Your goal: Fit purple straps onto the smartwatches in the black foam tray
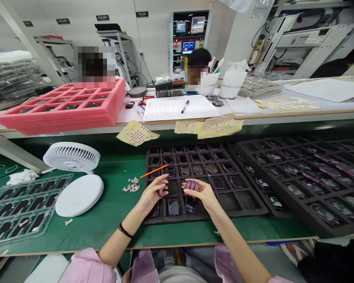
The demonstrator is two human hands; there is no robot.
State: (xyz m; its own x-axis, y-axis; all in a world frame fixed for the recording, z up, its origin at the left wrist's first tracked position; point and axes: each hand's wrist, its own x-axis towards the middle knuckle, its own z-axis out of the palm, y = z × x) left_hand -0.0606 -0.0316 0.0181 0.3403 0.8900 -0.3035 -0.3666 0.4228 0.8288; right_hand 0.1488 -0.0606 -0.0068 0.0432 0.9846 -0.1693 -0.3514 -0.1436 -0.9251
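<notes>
Over the black foam tray (171,217), my left hand (155,192) pinches one purple piece (161,190), a watch-like part seen edge-on. My right hand (202,191) holds several purple pieces (191,184) stacked side by side between thumb and fingers. The two hands are apart, with a tray pocket (173,188) showing between them. Dark-screened watch parts (174,207) lie in many pockets of the tray. An orange stick (153,171) rests across the tray's left edge, near small pale scraps (131,185) on the green mat.
A white fan (79,195) and a clear tray of dark parts (20,208) stand at left. More foam trays (301,184) overlap at right. The raised shelf holds a pink foam tray (61,120) and papers (177,108). Two people sit beyond.
</notes>
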